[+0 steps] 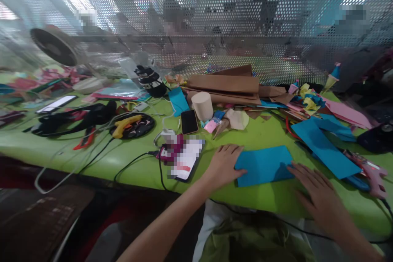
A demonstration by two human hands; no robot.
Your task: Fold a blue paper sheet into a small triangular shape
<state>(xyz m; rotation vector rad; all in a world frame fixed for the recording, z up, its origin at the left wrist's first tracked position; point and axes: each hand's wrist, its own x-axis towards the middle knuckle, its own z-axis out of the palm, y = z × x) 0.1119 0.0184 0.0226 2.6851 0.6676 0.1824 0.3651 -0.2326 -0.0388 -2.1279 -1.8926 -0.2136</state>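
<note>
A blue paper rectangle lies flat on the green tabletop in front of me. My left hand rests at its left edge, thumb on the paper and fingers stretched along the upper left corner. Over at the right edge, the fingertips of my right hand touch or hover just by the paper; the fingers are spread and slightly blurred. Another blue paper strip lies to the right, over scissors-like handles and other items. Beside it is a pink glue gun.
Left of my hands lie a lit phone, a dark phone and a power strip with cables. Further left is a yellow glue gun on a black disc. Brown paper and a cream roll stand behind. A perforated metal screen closes the back.
</note>
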